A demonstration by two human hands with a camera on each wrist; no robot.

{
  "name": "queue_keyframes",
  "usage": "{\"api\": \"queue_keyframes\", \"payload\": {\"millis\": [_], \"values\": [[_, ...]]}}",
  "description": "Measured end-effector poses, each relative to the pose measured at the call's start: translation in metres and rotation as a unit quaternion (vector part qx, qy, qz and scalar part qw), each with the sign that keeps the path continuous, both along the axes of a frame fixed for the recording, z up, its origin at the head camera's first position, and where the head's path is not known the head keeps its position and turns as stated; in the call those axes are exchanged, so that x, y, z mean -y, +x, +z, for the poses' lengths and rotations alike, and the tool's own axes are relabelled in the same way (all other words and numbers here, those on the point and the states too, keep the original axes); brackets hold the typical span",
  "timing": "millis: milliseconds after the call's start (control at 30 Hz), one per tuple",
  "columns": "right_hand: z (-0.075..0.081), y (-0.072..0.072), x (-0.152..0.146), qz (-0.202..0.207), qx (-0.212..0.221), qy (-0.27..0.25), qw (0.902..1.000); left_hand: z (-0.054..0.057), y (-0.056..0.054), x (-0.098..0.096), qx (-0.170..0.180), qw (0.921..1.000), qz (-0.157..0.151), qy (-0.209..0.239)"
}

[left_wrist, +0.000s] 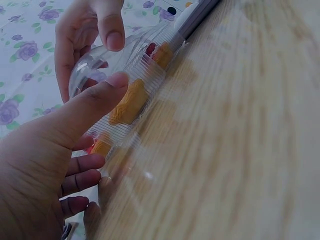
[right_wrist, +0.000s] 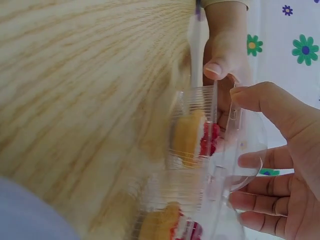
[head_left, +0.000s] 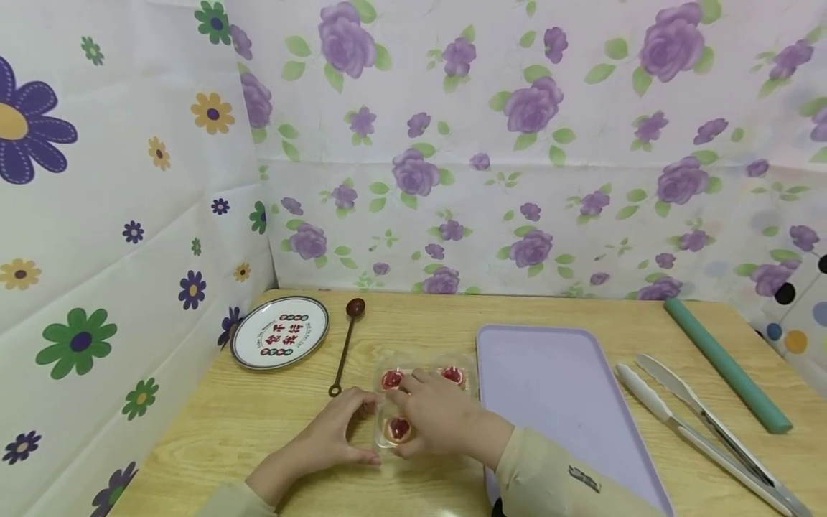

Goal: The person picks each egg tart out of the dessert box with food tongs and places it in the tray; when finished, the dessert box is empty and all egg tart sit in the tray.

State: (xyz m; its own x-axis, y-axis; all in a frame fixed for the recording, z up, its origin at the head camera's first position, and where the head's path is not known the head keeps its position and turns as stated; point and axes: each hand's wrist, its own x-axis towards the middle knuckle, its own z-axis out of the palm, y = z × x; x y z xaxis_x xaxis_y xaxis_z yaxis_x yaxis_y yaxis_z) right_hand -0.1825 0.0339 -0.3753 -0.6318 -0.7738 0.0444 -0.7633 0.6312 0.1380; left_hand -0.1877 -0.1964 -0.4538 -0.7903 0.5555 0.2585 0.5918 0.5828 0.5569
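A clear plastic clamshell box (head_left: 472, 370) holds several small tarts with red topping, one tart (head_left: 398, 429) showing at its front left. My right hand (head_left: 442, 416) lies over the box; the right wrist view shows its thumb at the rim of the domed lid (right_wrist: 255, 145) and its fingers bent round the domes. A narrow gap shows there between lid and base. My left hand (head_left: 332, 434) stands at the box's left side, thumb and fingers spread apart around the front-left corner. Whether its fingertips touch the plastic, I cannot tell.
Right of the box lies a lilac tray (head_left: 549, 402), with metal tongs (head_left: 704, 431) and a green roll (head_left: 726, 366) farther right. A brown long-handled spoon (head_left: 347, 345) and a white plate with printed characters (head_left: 252, 337) lie at the back left.
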Motion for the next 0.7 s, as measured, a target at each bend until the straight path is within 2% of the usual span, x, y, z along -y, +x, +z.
{"api": "queue_keyframes", "payload": {"millis": [233, 533, 700], "values": [[0.008, 0.002, -0.004, -0.005, 0.002, -0.015, 0.9999, 0.002, 0.002, 0.0, 0.013, 0.9999, 0.002, 0.003], [0.021, 0.007, -0.013, -0.016, 0.037, -0.04, 0.9984, 0.001, 0.003, 0.0, 0.011, 0.9998, -0.006, 0.013], [0.028, 0.011, -0.021, -0.018, 0.021, -0.08, 0.9964, 0.001, 0.003, 0.0, 0.012, 0.9997, -0.011, 0.015]]}}
